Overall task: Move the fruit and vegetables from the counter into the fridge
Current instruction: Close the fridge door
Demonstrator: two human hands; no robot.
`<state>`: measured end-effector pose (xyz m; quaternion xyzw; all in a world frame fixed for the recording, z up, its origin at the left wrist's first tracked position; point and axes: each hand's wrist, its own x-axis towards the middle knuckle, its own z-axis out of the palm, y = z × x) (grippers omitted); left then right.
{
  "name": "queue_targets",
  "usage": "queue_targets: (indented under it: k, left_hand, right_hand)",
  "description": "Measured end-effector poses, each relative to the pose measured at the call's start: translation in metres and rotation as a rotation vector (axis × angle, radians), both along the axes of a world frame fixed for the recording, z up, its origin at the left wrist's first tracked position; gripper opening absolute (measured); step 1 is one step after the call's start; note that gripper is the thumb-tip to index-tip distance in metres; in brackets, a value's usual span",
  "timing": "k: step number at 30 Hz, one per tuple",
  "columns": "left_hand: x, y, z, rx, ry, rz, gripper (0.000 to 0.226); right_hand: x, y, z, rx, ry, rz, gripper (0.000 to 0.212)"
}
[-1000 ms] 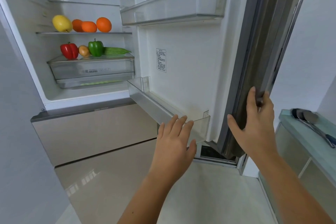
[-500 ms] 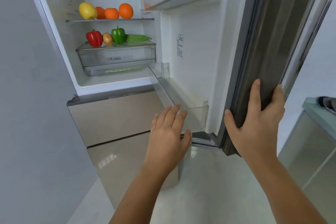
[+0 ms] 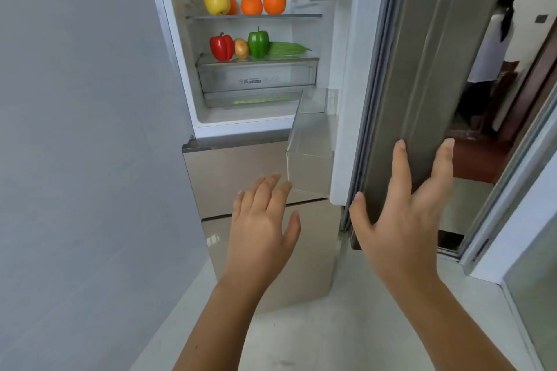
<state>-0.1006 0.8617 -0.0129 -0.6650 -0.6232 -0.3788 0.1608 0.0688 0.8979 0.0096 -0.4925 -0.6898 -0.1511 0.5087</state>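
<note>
Steel-grey door edge sits under your right hand, fingers splayed flat to push it shut, left hand open and empty, produce already shelved at eleven o'clock inside the fridge.

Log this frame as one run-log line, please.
phase: closing fridge | right hand flat on door edge | left hand open, free | peppers, oranges shelved

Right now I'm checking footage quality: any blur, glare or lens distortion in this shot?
Head view: left hand fingertips are motion-smeared; right hand on the fridge door is sharper; wide-angle lens bends the door edges; soft reflection on the glossy lower drawer front; produce evenly lit.
</note>
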Motion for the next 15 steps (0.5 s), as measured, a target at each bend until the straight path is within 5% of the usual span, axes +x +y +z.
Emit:
queue_targets:
  k: [15]
  left_hand:
    - [-0.137,-0.045,-0.012,0.021,0.01,0.195,0.041]
  right_hand:
    - [-0.159,0.002,-0.008,-0.096,-0.122,0.218,0.074]
